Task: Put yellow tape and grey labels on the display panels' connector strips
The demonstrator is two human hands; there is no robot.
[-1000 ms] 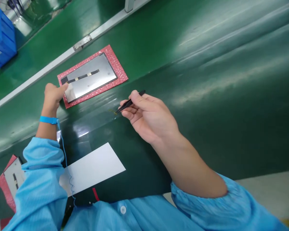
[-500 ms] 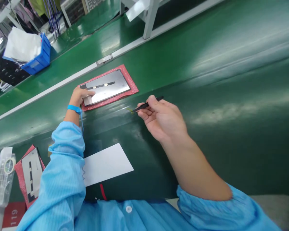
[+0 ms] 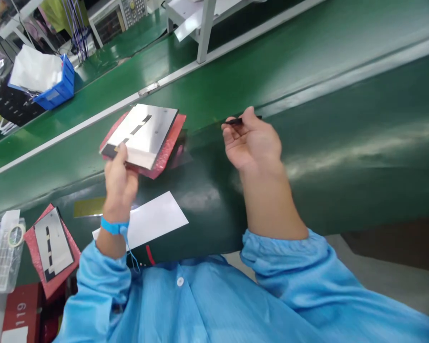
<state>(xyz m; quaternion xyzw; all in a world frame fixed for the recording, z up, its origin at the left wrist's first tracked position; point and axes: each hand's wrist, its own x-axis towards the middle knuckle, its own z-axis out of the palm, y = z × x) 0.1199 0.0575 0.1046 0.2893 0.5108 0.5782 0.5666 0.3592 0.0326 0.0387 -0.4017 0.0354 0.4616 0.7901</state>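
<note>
My left hand (image 3: 120,183) is closed on the near-left end of a flat silver display panel (image 3: 148,128), thumb on top. Black strips run across its shiny back. Pink bubble wrap (image 3: 166,150) lies under the panel and sticks out around its edges; both look tilted and raised off the green surface. A blue wrist strap (image 3: 114,226) with a cord circles my left wrist. To the right, my right hand (image 3: 255,140) holds black tweezers (image 3: 235,121) between thumb and fingers, pointing left, apart from the panel. Their tips are partly blurred.
A white sheet (image 3: 157,219) lies on the green bench, with a yellowish strip (image 3: 88,207) nearby. Another panel (image 3: 53,243) rests on pink wrap at left, beside a bagged item with a tape roll (image 3: 16,235). A blue bin (image 3: 57,90) and a metal rack leg (image 3: 206,33) stand farther back.
My left hand has taken up the panel and wrap, turning them and bringing them nearer. My right hand has moved up and right with the tweezers.
</note>
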